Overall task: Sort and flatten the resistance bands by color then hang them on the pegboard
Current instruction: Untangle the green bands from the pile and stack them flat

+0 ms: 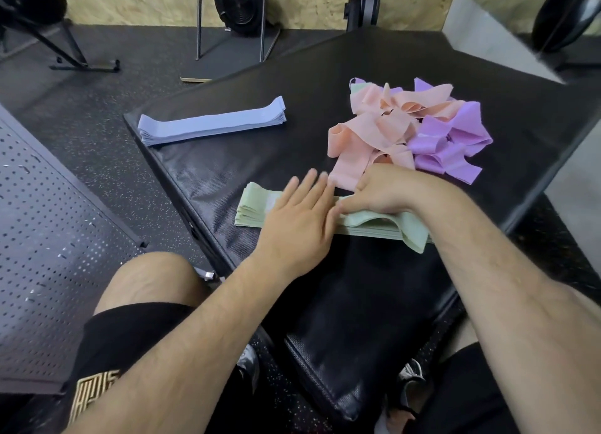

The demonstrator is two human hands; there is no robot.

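Observation:
A flat stack of green bands (257,210) lies on the black padded bench (292,140) in front of me. My left hand (297,219) presses flat on the stack with straight fingers. My right hand (380,193) rests on the stack's right half, fingers curled down on the top green band, whose right end (411,236) bulges up. A neat stack of blue bands (211,121) lies at the bench's far left. A tangled heap of peach bands (367,131) and purple bands (452,140) sits at the far right.
A dark perforated pegboard (48,238) lies flat on the floor to my left. Speckled rubber floor (97,114) surrounds the bench. Gym equipment stands (231,27) are at the back by a wooden wall. My knees and shoes flank the bench's near end.

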